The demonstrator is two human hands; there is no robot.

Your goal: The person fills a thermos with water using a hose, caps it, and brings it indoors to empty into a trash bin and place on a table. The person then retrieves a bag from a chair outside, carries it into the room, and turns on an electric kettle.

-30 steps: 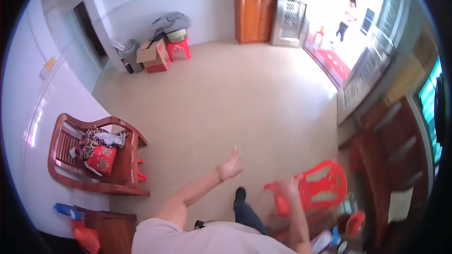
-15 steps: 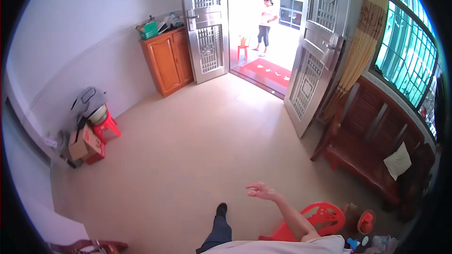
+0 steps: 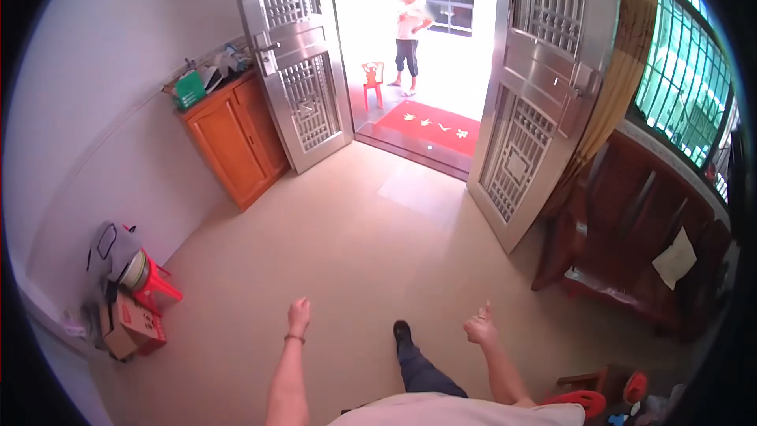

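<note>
My left hand (image 3: 299, 317) is raised in front of me in a closed fist, a bracelet on its wrist. Nothing shows in it, and only bare floor (image 3: 347, 252) lies beneath. To the right, my right hand (image 3: 479, 326) is held over the floor with its fingers curled in and one digit sticking up. No object is visible in that hand, and neither hand touches anything. Between them one leg with a dark shoe (image 3: 403, 331) stretches forward.
Ahead, metal double doors (image 3: 303, 71) stand apart, with a red mat (image 3: 430, 122) beyond. A person (image 3: 410, 28) stands outside near a red chair (image 3: 373, 83). A wooden cabinet (image 3: 233, 142) and cardboard box (image 3: 126, 323) are left; a wooden bench (image 3: 623, 244) is right.
The doorway is closer. My left hand has come into view as a fist. My right hand's fingers, spread before, are now curled. The red chair beside me has slid mostly out of view.
</note>
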